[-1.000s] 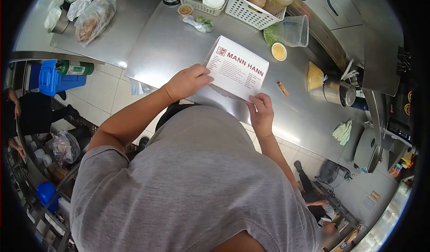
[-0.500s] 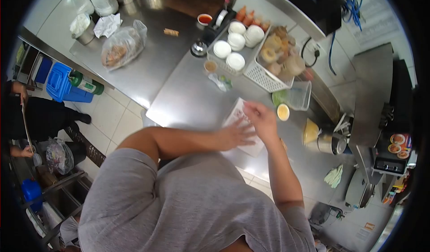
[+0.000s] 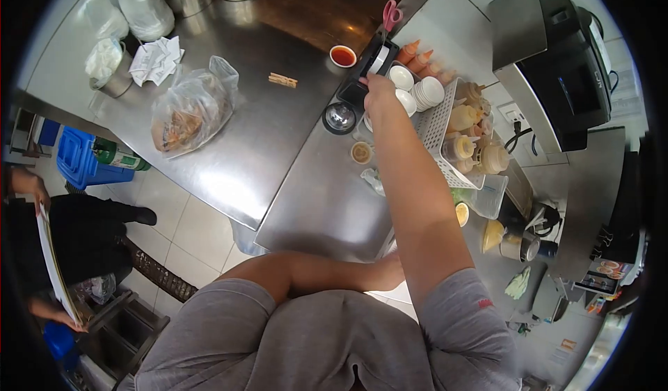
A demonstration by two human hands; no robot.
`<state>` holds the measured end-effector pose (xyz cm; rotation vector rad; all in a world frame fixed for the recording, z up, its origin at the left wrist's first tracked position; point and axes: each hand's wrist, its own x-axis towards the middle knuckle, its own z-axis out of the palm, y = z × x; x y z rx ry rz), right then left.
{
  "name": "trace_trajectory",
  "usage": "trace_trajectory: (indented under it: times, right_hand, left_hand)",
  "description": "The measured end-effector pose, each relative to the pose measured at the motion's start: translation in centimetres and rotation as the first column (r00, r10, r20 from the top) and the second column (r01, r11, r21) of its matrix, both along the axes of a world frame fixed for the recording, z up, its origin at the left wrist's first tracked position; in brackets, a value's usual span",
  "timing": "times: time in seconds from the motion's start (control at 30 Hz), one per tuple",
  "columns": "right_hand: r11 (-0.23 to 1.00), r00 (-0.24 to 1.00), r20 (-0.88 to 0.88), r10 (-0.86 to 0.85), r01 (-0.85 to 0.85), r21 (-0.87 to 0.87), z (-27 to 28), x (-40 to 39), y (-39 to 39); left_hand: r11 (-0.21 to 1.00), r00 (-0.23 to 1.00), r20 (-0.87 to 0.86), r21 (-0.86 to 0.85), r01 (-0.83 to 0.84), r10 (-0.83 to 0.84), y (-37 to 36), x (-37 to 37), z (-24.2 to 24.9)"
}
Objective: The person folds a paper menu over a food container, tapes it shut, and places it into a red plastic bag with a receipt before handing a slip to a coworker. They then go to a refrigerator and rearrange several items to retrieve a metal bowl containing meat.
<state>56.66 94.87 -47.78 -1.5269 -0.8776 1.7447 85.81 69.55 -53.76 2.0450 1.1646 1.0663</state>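
Note:
My right hand (image 3: 379, 92) reaches far forward to a black tape dispenser (image 3: 356, 85), its fingertips drawn together at the near end. Whatever they pinch is too small to make out. A white roll (image 3: 379, 60) sits in the dispenser. Close to my body, my left hand (image 3: 391, 271) is partly covered by my right forearm, and its fingers are hidden. Beside it a little of a white packet (image 3: 400, 292) shows. A round metal-topped object (image 3: 340, 117) stands just below the dispenser.
White lids (image 3: 428, 92) and a basket (image 3: 437, 123) of sauce bottles stand at the right. A red sauce cup (image 3: 342, 56), pink scissors (image 3: 392, 15), wooden pieces (image 3: 283, 80) and a bagged item (image 3: 191, 116) lie ahead. At left, a person holds a flat board (image 3: 56, 262).
My right hand has left the white packet and moved forward to the tape dispenser. My left hand's spread fingers are now hidden. The view has shifted, and the other person's board is nearer.

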Motion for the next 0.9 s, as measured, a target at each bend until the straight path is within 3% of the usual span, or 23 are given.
trace_trajectory:
  times: [0.03, 0.07, 0.1, 0.17, 0.2, 0.23, 0.3, 0.37, 0.4, 0.43, 0.47, 0.53, 0.6, 0.7, 0.8, 0.87, 0.9]
  right_hand:
    - [1.0, 0.998, -0.055, 0.006, -0.006, -0.007, -0.8, 0.5, 0.3]
    - [1.0, 0.993, -0.113, 0.013, -0.014, -0.012, -1.3, 0.7, 0.6]
    - [0.999, 0.984, -0.177, 0.011, -0.004, 0.044, 3.1, 1.8, -3.8]
    - [0.897, 0.984, -0.013, 0.179, -0.157, 0.414, 1.2, 3.2, -6.7]
    - [0.877, 0.982, 0.089, 0.165, -0.187, 0.443, -0.6, 3.4, -8.2]
    - [0.757, 0.93, 0.357, 0.083, -0.292, 0.584, -2.1, 3.6, -8.7]
    - [0.629, 0.816, 0.575, -0.06, -0.416, 0.657, -2.8, 4.1, -9.0]
    - [0.496, 0.785, 0.571, -0.239, -0.407, 0.767, -1.8, 3.8, -8.8]
    - [0.503, 0.785, 0.569, -0.244, -0.399, 0.767, -0.1, 4.0, -9.1]
    - [0.699, 0.936, 0.352, 0.027, -0.269, 0.662, 2.1, 4.7, -9.7]
    - [0.858, 0.977, 0.025, 0.212, -0.199, 0.473, 4.1, 5.9, -10.3]
    - [0.859, 0.962, 0.032, 0.269, -0.255, 0.444, 6.4, 9.9, -11.6]
    - [0.821, 0.923, 0.215, 0.32, -0.383, 0.423, 8.0, 14.4, -12.9]
    - [0.868, 0.909, 0.349, 0.227, -0.352, 0.352, 8.9, 23.2, -15.9]
    - [0.933, 0.929, 0.353, 0.111, -0.219, 0.284, 9.4, 32.3, -19.2]
    - [0.942, 0.87, 0.492, -0.003, -0.162, 0.293, 10.0, 36.5, -22.4]
    - [0.949, 0.872, 0.487, -0.041, -0.119, 0.292, 9.7, 38.3, -24.2]
  left_hand:
    - [1.0, 1.0, -0.003, -0.007, -0.008, 0.008, -0.2, -0.2, 0.7]
    - [0.995, 0.992, 0.125, -0.095, 0.008, 0.004, -0.4, -0.6, 1.4]
    - [0.983, 0.969, 0.248, -0.18, 0.033, 0.013, -0.5, -1.1, 2.1]
    - [0.934, 0.88, 0.472, -0.337, 0.121, 0.057, -0.4, -1.8, 3.2]
    - [0.899, 0.815, 0.571, -0.402, 0.174, 0.098, -0.2, -2.0, 3.7]
    - [0.868, 0.774, 0.624, -0.437, 0.234, 0.106, -0.5, -2.1, 3.8]
    - [0.842, 0.762, 0.643, -0.451, 0.295, 0.078, -0.9, -2.1, 3.7]
    - [0.861, 0.815, 0.579, -0.425, 0.278, 0.022, -0.7, -1.9, 3.4]
    - [0.897, 0.881, 0.472, -0.376, 0.232, -0.03, -0.7, -1.7, 3.1]
    - [0.932, 0.938, 0.341, -0.316, 0.178, -0.064, -0.3, -1.4, 2.8]
    - [0.964, 0.98, 0.182, -0.237, 0.122, -0.08, 0.0, -0.9, 2.7]
    - [0.995, 0.994, -0.1, -0.085, 0.045, -0.054, 0.3, -0.6, 2.0]
    - [0.996, 0.945, -0.325, 0.085, -0.004, 0.031, 0.6, -0.1, 1.3]
    - [0.942, 0.869, -0.436, 0.323, -0.089, 0.232, 0.3, -0.2, 0.3]
    - [0.989, 0.832, -0.546, 0.043, 0.141, -0.096, 1.6, -1.7, 3.0]
    - [0.98, 0.904, -0.424, 0.147, 0.134, -0.06, 1.2, -2.1, 2.4]
    - [0.978, 0.88, -0.471, 0.15, 0.146, -0.059, 1.0, -2.4, 2.6]
